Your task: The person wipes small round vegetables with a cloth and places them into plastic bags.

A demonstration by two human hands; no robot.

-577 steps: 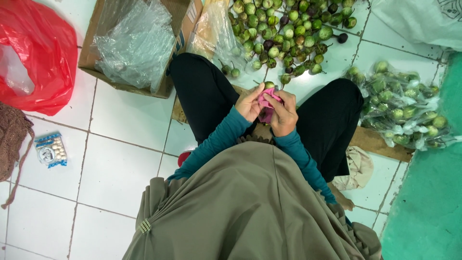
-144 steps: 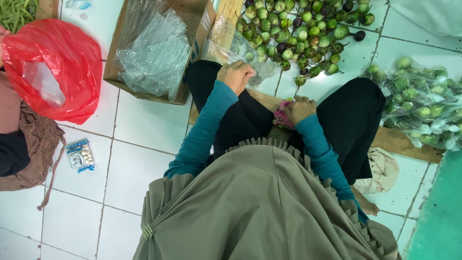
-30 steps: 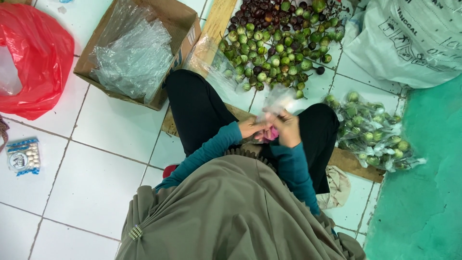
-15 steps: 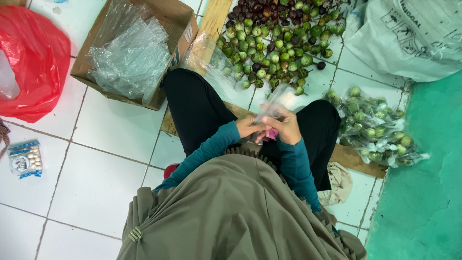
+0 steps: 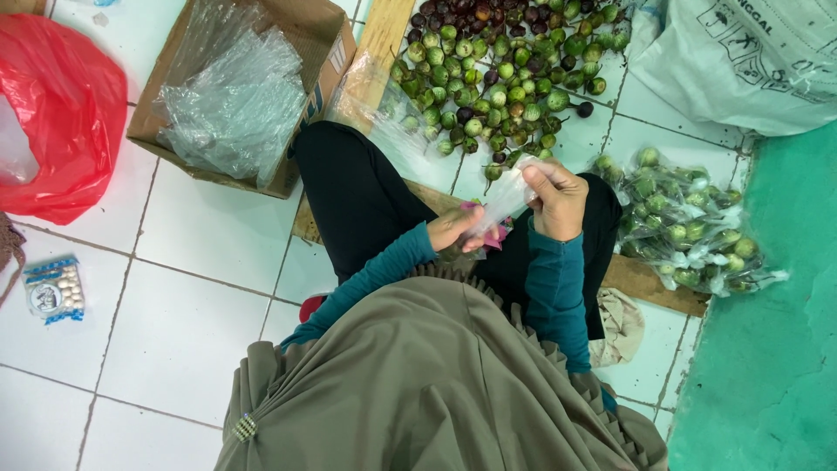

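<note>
Person is wearing long teal sleeves (image 5: 549, 292), black trousers (image 5: 353, 187) & an olive-khaki headscarf (image 5: 418, 384) w/ pleated edging, small metal pin at lower left.

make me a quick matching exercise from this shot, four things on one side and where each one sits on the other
Things:
1. clear plastic bag
2. red plastic bag
3. cardboard box
4. pile of small round fruits

Places:
a. far left on the tiles
b. loose on the floor ahead of the knees
c. between both hands
d. upper left, full of clear bags

Pairs: 1-c, 2-a, 3-d, 4-b
</note>
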